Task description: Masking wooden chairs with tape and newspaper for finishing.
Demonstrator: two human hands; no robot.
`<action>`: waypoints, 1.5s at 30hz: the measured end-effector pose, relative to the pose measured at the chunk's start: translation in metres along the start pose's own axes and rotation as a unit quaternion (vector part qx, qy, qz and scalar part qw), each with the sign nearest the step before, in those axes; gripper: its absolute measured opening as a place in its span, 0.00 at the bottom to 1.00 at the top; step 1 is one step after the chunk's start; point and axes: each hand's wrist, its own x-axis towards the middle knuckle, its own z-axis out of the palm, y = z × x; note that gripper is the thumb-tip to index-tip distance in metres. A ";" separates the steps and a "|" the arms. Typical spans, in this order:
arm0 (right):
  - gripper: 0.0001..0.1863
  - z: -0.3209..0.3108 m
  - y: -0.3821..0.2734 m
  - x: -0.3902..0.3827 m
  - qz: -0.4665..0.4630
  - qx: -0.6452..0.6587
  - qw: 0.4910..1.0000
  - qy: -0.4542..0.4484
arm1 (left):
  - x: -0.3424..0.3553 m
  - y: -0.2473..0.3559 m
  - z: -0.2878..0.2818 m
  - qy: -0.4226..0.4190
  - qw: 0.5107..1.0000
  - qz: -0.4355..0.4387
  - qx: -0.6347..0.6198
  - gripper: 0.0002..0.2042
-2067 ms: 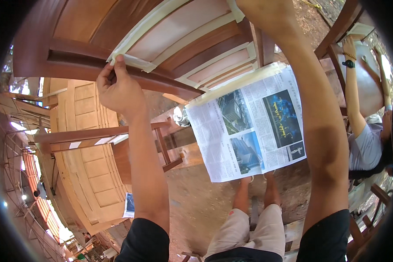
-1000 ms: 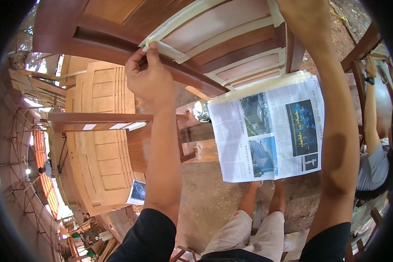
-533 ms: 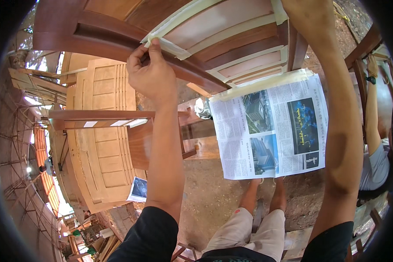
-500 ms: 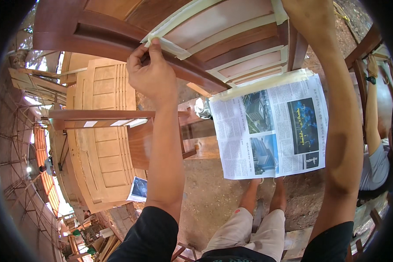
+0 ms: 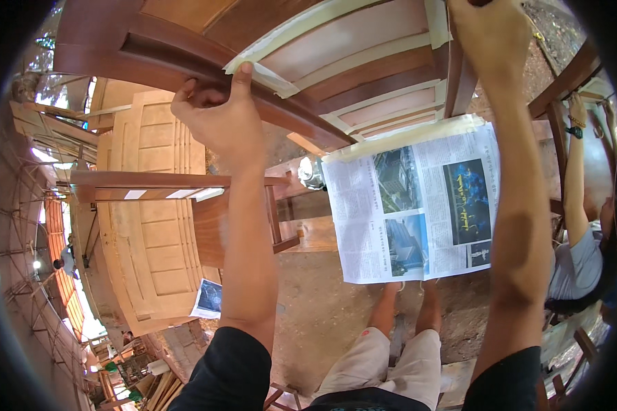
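A reddish-brown panelled wooden door [image 5: 178,48] spans the top, with pale masking tape [image 5: 336,42] around its inset panels. My left hand [image 5: 223,120] has its thumb against a tape end on the lower rail; its other fingers are curled, apart from the thumb. My right hand [image 5: 490,38] is at the top edge beside the door's upright, its fingers mostly hidden. A newspaper sheet [image 5: 404,212] hangs from a wide tape band [image 5: 418,133] below the door.
Pale panelled doors [image 5: 158,267] lie at left with a small printed sheet [image 5: 206,299]. A dark wooden frame [image 5: 130,179] and crumpled silvery object [image 5: 310,171] are below the door. At right, a co-worker [image 5: 572,260] reaches toward another wooden piece. Dirt floor [image 5: 315,315] shows below.
My left hand's fingers have moved left, away from the thumb, loosening the earlier pinch on the tape. The thumb stays at the tape. The view has shifted slightly.
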 end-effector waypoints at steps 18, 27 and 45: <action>0.37 0.070 -0.124 -0.129 0.355 0.198 0.902 -0.142 | 0.045 -0.019 -0.006 -0.066 0.984 0.096 -0.132 0.58; 0.32 0.030 -0.036 -0.055 0.294 0.057 0.942 -0.148 | 0.046 -0.021 -0.009 -0.075 0.989 0.108 -0.074 0.63; 0.37 0.067 -0.108 -0.123 0.411 0.187 0.871 -0.192 | 0.042 -0.027 -0.010 -0.083 0.981 0.130 -0.121 0.57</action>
